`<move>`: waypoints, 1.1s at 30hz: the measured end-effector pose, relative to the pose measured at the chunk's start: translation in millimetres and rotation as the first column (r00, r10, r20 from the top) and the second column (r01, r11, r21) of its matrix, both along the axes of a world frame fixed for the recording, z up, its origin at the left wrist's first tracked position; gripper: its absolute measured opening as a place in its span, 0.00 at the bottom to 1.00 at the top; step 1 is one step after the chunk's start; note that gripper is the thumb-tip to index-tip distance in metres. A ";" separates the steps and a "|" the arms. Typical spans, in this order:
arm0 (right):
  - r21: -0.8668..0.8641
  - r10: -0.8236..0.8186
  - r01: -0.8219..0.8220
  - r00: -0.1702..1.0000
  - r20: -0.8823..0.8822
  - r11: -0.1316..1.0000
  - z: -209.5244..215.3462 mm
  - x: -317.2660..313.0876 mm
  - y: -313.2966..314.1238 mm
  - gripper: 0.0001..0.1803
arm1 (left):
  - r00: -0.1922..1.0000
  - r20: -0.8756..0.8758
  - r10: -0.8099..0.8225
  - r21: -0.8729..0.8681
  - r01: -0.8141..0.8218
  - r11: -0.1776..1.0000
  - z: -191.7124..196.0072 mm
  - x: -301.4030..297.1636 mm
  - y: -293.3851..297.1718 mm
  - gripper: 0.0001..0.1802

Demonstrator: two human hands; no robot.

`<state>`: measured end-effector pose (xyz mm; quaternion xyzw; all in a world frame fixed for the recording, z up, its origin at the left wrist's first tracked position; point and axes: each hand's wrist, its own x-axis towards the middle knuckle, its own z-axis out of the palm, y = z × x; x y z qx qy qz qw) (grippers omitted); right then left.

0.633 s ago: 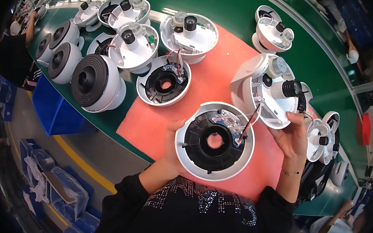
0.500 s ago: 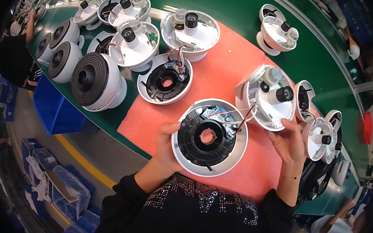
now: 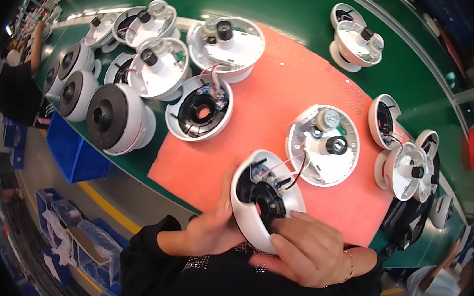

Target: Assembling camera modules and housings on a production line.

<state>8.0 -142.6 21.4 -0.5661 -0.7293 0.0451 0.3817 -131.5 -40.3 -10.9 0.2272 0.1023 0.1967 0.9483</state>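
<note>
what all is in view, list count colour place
open shell: one, white and black, in both hands
wired housing: one, white, on mat
mat: one, salmon pink, on table
table: one, green, across view
ridged units: four, white and dark grey, table's left
other open units: several, white and black, left and right
bins: several, blue, lower left
bag-like item: one, black, right edge
other people: at least two, dark and pale clothing, both sides
left hand: one, bare, shell's left side
right hand: one, bare, shell's rim

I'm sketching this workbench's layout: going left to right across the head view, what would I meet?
Blue bin → left hand → tilted white shell → white lens unit → open white shell at right → red item.
</note>
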 end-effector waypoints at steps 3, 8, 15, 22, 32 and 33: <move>-0.165 -0.026 0.013 0.997 -0.077 0.986 15.9 29.2 -12.5 0.25 | 0.994 -0.106 0.024 0.340 0.013 0.940 -9.2 -1.0 -8.5 0.44; -0.396 -0.293 0.163 0.910 -0.293 0.903 42.2 92.8 -22.0 0.27 | 0.845 -0.362 0.395 0.921 0.260 0.289 -17.4 36.4 18.0 0.25; -0.531 -0.343 -0.237 0.541 -0.768 0.814 1.3 141.3 19.6 0.25 | 0.813 -0.331 0.480 0.866 0.059 0.497 -33.9 72.6 17.2 0.15; -0.505 -0.250 -0.358 0.563 -0.788 0.785 -13.1 136.1 8.1 0.26 | 0.894 -0.381 0.234 0.895 0.294 0.336 -30.2 58.6 59.1 0.21; -0.455 -0.408 -0.157 0.259 -0.876 0.877 -6.4 108.5 -2.1 0.27 | 0.926 -0.191 0.325 0.936 0.272 -0.225 -27.7 45.9 42.0 0.28; -0.456 -0.410 -0.155 0.258 -0.875 0.876 -7.5 104.6 -0.6 0.27 | 0.916 -0.209 0.343 0.922 0.302 -0.243 -23.3 45.0 46.5 0.26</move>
